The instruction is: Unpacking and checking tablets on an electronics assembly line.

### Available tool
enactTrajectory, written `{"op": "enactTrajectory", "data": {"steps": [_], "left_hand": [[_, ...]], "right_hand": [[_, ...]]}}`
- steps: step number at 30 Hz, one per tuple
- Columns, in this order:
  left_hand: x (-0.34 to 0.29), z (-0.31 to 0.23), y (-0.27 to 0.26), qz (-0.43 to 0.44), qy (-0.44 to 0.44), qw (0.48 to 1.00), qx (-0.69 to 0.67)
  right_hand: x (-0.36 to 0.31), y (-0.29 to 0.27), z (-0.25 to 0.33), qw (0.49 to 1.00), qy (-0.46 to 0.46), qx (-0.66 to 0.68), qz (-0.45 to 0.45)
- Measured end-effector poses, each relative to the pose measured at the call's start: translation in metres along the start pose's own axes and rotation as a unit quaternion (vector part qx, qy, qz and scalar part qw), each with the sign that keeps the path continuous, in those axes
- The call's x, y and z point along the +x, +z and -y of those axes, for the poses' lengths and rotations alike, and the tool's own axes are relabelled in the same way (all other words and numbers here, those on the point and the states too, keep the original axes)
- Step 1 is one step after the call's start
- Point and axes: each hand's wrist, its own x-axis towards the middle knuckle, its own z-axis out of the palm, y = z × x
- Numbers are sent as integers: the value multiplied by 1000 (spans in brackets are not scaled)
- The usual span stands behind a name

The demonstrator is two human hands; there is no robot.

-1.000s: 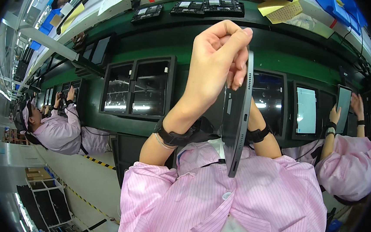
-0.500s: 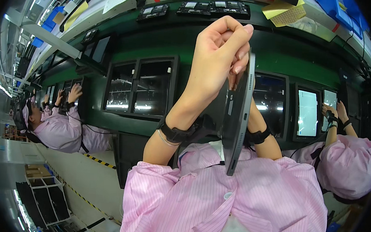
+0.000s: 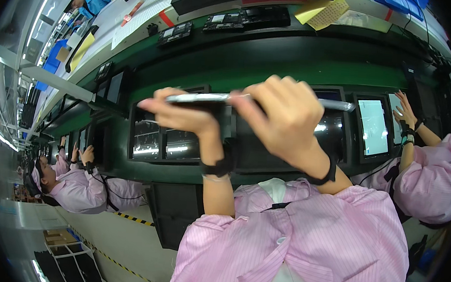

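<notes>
A thin tablet (image 3: 337, 104) is held nearly level in front of me, seen edge-on above the green bench. My left hand (image 3: 182, 114) is closed around its left end. Over the middle of the tablet, my right hand (image 3: 288, 119) grips its edge, the fingers partly smeared by motion. The tablet's faces are mostly hidden at this angle. Below my left hand, a black tray (image 3: 130, 139) holds dark-screened tablets; another dark-screened tablet (image 3: 332, 133) lies beyond my right forearm. A black band circles each of my wrists.
Opened devices (image 3: 224, 21) with exposed inner parts lie along the bench's far side, near yellow paper (image 3: 323, 11). To the right, a co-worker's hand (image 3: 405, 110) is by lit tablets (image 3: 373, 126). Another person (image 3: 81, 188) works at the left. A metal post (image 3: 55, 77) crosses the left side.
The tablet has turned from upright to nearly level. My left hand has come down and left onto its left end, and my right hand has come into view over its middle.
</notes>
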Motion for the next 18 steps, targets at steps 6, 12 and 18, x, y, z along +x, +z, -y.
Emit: {"op": "enactTrajectory", "data": {"steps": [6,12,18], "left_hand": [[70,16,-26,47,-10,977,-206],[80,42,-42,51,-97,976,-190],[77,33,-40,160,-106,943,-273]], "right_hand": [[-10,-65,-14,980,-4,123,157],[-29,-66,-13,991,-31,104,81],[-27,-65,-18,900,239,322,172]]}}
